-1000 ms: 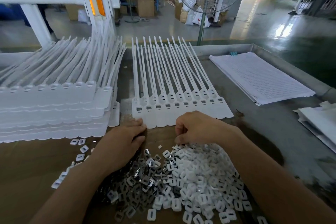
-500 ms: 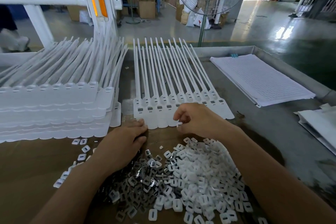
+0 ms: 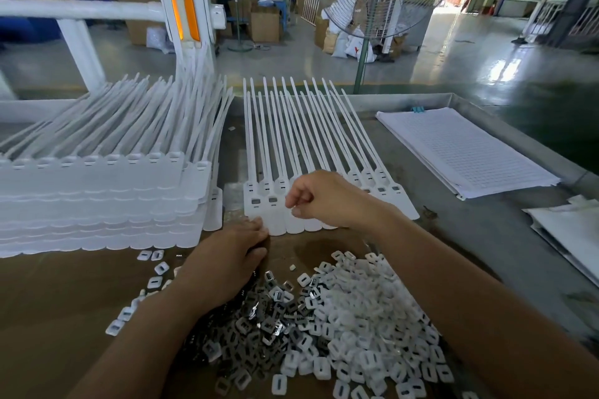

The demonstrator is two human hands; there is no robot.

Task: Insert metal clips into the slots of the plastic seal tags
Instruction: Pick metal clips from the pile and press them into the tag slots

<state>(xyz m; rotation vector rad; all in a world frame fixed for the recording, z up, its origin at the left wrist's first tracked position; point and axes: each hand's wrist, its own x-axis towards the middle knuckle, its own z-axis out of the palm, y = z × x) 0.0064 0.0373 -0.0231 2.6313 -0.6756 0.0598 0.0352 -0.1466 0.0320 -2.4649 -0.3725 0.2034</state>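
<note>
i observed the right hand (image 3: 327, 201) above the heads of the seal tags (image 3: 291, 139), fingers curled in a pinch; contents not discernible. the left hand (image 3: 231, 256), fingers extended, touched the tags' near edge. metal clips (image 3: 324, 317) lay heaped on the table (image 3: 486, 236), beside both forearms.

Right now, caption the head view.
Left hand touches the seal tags; right hand curled above them; clips heaped nearby.

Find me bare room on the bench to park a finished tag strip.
Two patches: the brown board between the stacked tags and the left forearm, and the grey tabletop between the tag strip and the paper pad. Near centre is crowded with the clip pile.
</note>
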